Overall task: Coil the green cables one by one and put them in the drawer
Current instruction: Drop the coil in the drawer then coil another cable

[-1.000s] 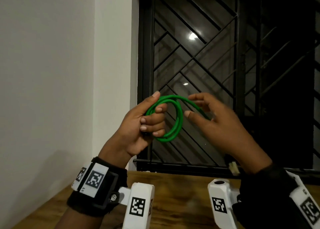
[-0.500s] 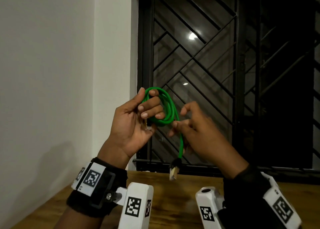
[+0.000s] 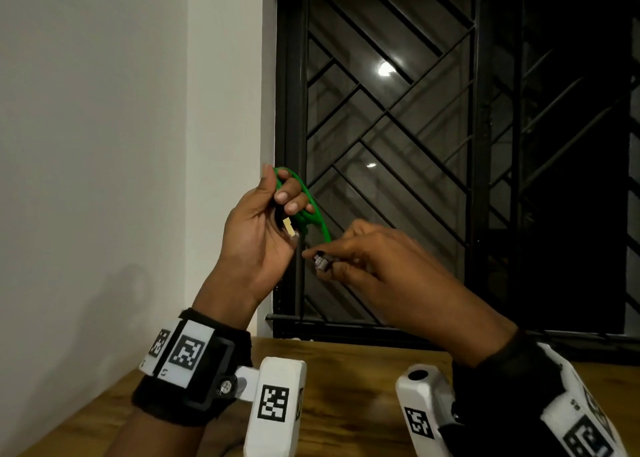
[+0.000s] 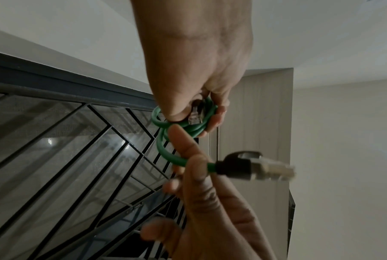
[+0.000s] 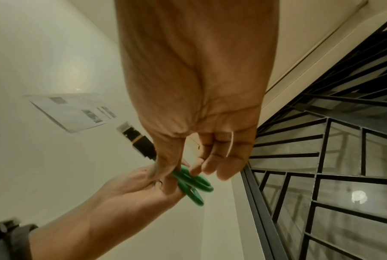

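My left hand [image 3: 273,214] is raised in front of the window and grips a small coil of green cable [image 3: 306,197], fingers curled round the loops. One clear plug [image 3: 289,230] of the cable pokes out below those fingers. My right hand [image 3: 332,262] pinches the cable's free end just behind its other plug [image 3: 321,262], below and right of the coil. In the left wrist view the green cable [image 4: 165,151] loops from my left hand [image 4: 196,112] down to the black-booted plug [image 4: 250,168]. In the right wrist view the plug [image 5: 136,139] sticks out past my thumb. No drawer is in view.
A wooden table [image 3: 346,387] lies below my hands. A white wall [image 3: 104,145] stands to the left, a dark barred window [image 3: 450,145] straight ahead. A printed sheet [image 5: 72,112] hangs on the wall in the right wrist view.
The coil has tightened in my left hand. The hanging free end with its plug has been lifted; my right hand has slid along the cable and now pinches it at the plug.
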{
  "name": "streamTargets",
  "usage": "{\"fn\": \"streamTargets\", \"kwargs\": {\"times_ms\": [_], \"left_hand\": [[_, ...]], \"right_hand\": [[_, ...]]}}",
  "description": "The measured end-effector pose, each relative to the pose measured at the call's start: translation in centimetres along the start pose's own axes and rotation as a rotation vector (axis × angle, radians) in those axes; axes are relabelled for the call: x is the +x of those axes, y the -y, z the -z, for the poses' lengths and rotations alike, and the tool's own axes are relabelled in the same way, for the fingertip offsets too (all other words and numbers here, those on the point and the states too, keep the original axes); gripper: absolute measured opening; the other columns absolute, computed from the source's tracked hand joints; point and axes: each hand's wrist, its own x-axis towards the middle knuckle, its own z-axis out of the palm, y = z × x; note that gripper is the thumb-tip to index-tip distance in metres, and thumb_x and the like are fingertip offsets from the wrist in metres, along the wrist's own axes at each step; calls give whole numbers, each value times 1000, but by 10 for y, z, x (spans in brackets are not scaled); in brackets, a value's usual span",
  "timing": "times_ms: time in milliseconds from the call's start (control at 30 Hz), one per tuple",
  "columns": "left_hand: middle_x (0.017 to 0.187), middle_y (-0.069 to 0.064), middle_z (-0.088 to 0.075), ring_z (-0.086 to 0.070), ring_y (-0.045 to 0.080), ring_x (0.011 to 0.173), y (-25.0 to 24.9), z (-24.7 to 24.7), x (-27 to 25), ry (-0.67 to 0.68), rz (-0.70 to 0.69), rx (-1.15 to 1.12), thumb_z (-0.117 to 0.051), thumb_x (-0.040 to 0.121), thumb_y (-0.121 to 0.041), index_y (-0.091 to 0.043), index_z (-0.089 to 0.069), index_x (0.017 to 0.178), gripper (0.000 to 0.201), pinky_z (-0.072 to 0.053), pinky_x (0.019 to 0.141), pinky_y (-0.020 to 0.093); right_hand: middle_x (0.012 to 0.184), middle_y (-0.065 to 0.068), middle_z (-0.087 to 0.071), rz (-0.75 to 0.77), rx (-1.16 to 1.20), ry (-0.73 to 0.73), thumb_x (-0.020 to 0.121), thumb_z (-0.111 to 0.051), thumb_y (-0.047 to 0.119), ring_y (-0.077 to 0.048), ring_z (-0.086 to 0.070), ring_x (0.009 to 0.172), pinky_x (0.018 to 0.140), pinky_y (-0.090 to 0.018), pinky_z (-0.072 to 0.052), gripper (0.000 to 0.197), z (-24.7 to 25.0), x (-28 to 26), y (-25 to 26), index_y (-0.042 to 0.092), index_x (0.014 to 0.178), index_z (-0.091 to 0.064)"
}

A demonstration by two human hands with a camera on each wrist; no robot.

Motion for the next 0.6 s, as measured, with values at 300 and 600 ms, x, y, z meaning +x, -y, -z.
{"fn": "streamTargets", "kwargs": {"times_ms": [300, 600], "left_hand": [[89, -1, -73, -69, 16, 90, 21, -17, -10, 60, -22, 546, -48, 88, -38, -16, -63, 96, 27, -53, 80, 31], [100, -6, -74, -69, 7, 98, 24, -15, -13, 154, 61, 784, -44, 89, -41, -23, -61, 109, 32, -53, 82, 21]], "right_hand": [[83, 8, -75, 3, 241, -364, 84, -79, 29, -5, -69, 77, 76, -40, -59, 20, 5, 2, -6, 26, 104, -77], [71, 8, -72, -125, 329, -421, 76, -77, 48, -6, -69, 69, 69, -34, -58, 22, 8, 0, -18, 26, 78, -72]]}}
